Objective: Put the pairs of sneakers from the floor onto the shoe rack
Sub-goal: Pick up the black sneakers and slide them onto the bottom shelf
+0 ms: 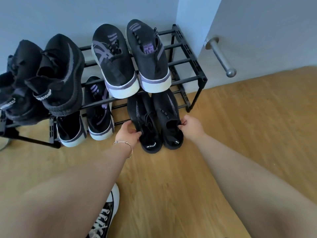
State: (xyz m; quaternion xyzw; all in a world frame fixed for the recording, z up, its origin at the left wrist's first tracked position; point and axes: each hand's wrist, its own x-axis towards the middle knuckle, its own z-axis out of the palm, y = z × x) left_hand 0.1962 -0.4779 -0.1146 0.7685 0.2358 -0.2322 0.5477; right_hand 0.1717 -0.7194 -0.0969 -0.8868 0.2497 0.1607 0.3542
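Step in hand: seating the all-black pair on the rack's (201, 73) lower tier, right end. Left hand (127, 132) grips the left black sneaker (145, 127) at the outer side of its collar, fingers curled round the edge; right hand (191, 125) pinches the collar of the right black sneaker (169, 121) between thumb and fingertips. Both hands are closed on a shoe, not spread. The toes sit under the top tier's front rail, toward the back of the rack; the heels overhang the lower tier's front edge, above the floor (240, 134). I can't tell whether the soles rest fully on the lower bars or are partly carried by the hands. Top tier holds a black-and-purple pair (132, 62) at its right half and a black knit pair (51, 74) at the left; another purple-striped pair (85, 121) sits on the lower tier's left half, heels also past the front edge. Apart from a laced canvas sneaker (106, 219) at the bottom edge, probably on the person's own foot, no loose shoes show on the floor, so this looks like the last pair. Next move as I see it: push both shoes straight in until the heels line up with the neighbouring pair, keep them parallel and touching, then release.
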